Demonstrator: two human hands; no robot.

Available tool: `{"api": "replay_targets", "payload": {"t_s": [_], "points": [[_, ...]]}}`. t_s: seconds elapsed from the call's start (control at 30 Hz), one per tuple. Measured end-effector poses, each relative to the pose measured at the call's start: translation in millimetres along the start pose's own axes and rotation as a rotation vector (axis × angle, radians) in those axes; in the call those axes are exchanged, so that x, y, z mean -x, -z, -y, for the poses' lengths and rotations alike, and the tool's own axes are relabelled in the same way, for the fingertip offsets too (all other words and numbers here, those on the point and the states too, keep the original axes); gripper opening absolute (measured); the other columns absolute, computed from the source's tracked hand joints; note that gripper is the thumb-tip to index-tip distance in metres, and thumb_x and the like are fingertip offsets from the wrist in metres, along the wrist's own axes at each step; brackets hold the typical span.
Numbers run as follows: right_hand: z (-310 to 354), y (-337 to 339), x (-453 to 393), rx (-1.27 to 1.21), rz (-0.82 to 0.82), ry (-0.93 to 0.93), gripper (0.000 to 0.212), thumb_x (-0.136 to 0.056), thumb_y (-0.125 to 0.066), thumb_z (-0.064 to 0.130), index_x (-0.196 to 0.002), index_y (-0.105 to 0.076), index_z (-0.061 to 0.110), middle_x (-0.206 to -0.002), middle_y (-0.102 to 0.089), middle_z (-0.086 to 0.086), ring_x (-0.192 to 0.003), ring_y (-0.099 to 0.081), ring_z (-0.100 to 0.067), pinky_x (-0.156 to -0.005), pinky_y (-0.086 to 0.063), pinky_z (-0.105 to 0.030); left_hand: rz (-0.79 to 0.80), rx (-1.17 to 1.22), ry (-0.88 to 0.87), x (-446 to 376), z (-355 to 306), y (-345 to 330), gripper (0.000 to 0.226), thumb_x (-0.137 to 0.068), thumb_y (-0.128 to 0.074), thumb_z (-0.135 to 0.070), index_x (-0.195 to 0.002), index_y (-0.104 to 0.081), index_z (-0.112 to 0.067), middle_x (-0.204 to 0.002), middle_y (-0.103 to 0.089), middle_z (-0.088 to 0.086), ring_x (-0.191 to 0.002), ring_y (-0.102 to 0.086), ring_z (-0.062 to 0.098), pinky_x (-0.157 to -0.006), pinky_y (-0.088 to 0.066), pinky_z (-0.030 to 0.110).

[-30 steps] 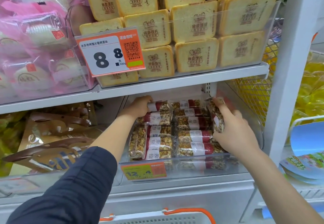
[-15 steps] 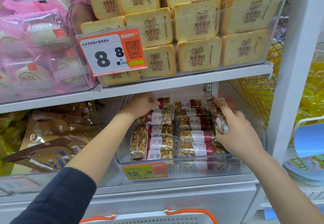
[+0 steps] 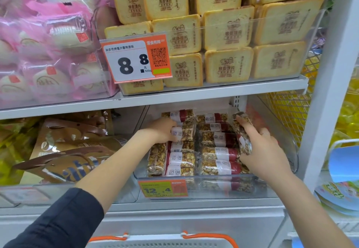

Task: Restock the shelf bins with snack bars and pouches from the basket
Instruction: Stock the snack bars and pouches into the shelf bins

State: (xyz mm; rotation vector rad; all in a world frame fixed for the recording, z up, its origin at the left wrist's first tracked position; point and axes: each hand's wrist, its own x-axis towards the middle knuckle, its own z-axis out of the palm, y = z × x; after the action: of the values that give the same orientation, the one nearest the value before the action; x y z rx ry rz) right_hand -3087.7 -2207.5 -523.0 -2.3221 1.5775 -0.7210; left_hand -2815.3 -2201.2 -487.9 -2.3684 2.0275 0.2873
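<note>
shop shelving, white metal, two tiers in view; upper tier carries a clear bin of toast-shaped packs [image 3: 229,32] behind an orange price tag [image 3: 136,58], pink wrapped buns [image 3: 48,57] to the left. lower tier: clear bin [image 3: 291,156] with rows of snack bars [image 3: 215,152] lying crosswise, brown pouches [image 3: 64,150] in the neighbouring bin. basket [image 3: 161,241] sits at the bottom edge of view, only its white rim and orange handle showing; contents hidden. left hand [image 3: 163,131] reaches to the back left of the bin, fingers curled round the end of a bar in the left stack [image 3: 183,132], closed on it. right hand [image 3: 260,150] clamps one upright bar [image 3: 242,133] against the right end of the rows, index finger laid along it. risks, as judged: upright bar has a narrow slot between the rows and the bin wall; if let go tilted it likely tips over onto the flat rows or wedges crooked. left stack looks loosely piled, so a nudge from the left hand could slide the top bars back or sideways. slick wrappers; a stack set too high may spill over the low front lip.
</note>
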Motion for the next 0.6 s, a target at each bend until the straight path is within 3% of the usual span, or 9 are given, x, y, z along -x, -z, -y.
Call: {"api": "replay_targets", "payload": {"t_s": [0.1, 0.2, 0.3, 0.37, 0.43, 0.5, 0.57, 0.6], "points": [[-1.1, 1.0, -0.5, -0.046, -0.004, 0.002, 0.088, -0.082, -0.058, 0.015, -0.139, -0.006, 0.057, -0.123, -0.042, -0.013, -0.105, -0.047, -0.037, -0.081, -0.048, -0.044, -0.124, -0.055, 0.014, 12.6, -0.8, -4.1, 0.038, -0.089, -0.062, -0.022, -0.126, -0.054, -0.025, -0.126, -0.057, 0.003, -0.103, -0.058, 0.023, -0.083, -0.051, 0.032], [-1.4, 1.8, -1.2, -0.063, -0.007, 0.000, 0.089, -0.082, -0.058, 0.014, -0.138, -0.006, 0.058, -0.122, -0.043, -0.013, -0.103, -0.047, -0.036, -0.080, -0.048, -0.043, -0.244, 0.094, -0.103, 31.1, 0.6, -9.9, 0.026, -0.085, -0.064, -0.015, -0.109, -0.060, -0.023, -0.113, -0.061, 0.001, -0.097, -0.058, 0.019, -0.078, -0.050, 0.032], [-0.2, 2.4, -0.6, -0.038, 0.005, 0.003, 0.090, -0.082, -0.057, 0.013, -0.140, -0.004, 0.056, -0.125, -0.042, -0.014, -0.106, -0.046, -0.036, -0.081, -0.048, -0.043, -0.193, 0.256, -0.267, 50.9, -7.2, -5.7, 0.029, -0.084, -0.063, -0.007, -0.109, -0.068, -0.021, -0.111, -0.065, -0.008, -0.104, -0.057, 0.007, -0.091, -0.045, 0.023], [0.0, 3.1, 0.1, -0.035, 0.012, 0.004, 0.092, -0.081, -0.058, 0.013, -0.140, -0.003, 0.057, -0.126, -0.041, -0.013, -0.106, -0.046, -0.036, -0.081, -0.048, -0.043, -0.101, 0.343, -0.284, 59.2, -11.5, -1.9, 0.040, -0.084, -0.052, 0.005, -0.106, -0.072, -0.021, -0.114, -0.066, -0.010, -0.107, -0.056, -0.002, -0.095, -0.040, 0.012], [-0.5, 3.5, 0.3, -0.049, 0.016, 0.001, 0.093, -0.080, -0.059, 0.013, -0.140, -0.003, 0.058, -0.126, -0.041, -0.013, -0.106, -0.046, -0.036, -0.081, -0.048, -0.044, -0.029, 0.531, -0.220, 63.4, -10.3, 3.9, 0.050, -0.080, -0.038, 0.017, -0.094, -0.076, -0.013, -0.114, -0.068, -0.001, -0.108, -0.057, -0.002, -0.091, -0.037, 0.002], [-1.0, 3.5, 0.2, -0.052, 0.019, -0.003, 0.094, -0.080, -0.059, 0.013, -0.140, -0.003, 0.058, -0.127, -0.041, -0.013, -0.106, -0.047, -0.036, -0.081, -0.048, -0.044, -0.118, 0.666, -0.105, 58.3, -9.0, 8.9, 0.050, -0.083, -0.033, 0.019, -0.087, -0.075, -0.008, -0.116, -0.067, 0.008, -0.101, -0.065, 0.015, -0.083, -0.046, 0.007], [-0.3, 3.1, 0.2, -0.049, 0.019, 0.000, 0.092, -0.081, -0.058, 0.012, -0.140, -0.003, 0.057, -0.126, -0.042, -0.013, -0.105, -0.047, -0.036, -0.081, -0.048, -0.043, -0.284, 0.603, 0.097, 44.3, -7.5, 10.4, 0.045, -0.091, -0.034, 0.011, -0.095, -0.073, -0.011, -0.120, -0.061, 0.002, -0.088, -0.065, 0.023, -0.068, -0.048, 0.017], [0.0, 2.9, 0.2, -0.047, 0.017, 0.003, 0.092, -0.082, -0.057, 0.012, -0.141, -0.004, 0.057, -0.126, -0.042, -0.014, -0.106, -0.047, -0.036, -0.080, -0.048, -0.043, -0.297, 0.517, 0.186, 36.2, -8.4, 9.2, 0.042, -0.093, -0.035, 0.008, -0.104, -0.070, -0.012, -0.125, -0.059, 0.003, -0.092, -0.064, 0.023, -0.067, -0.044, 0.018]]}}
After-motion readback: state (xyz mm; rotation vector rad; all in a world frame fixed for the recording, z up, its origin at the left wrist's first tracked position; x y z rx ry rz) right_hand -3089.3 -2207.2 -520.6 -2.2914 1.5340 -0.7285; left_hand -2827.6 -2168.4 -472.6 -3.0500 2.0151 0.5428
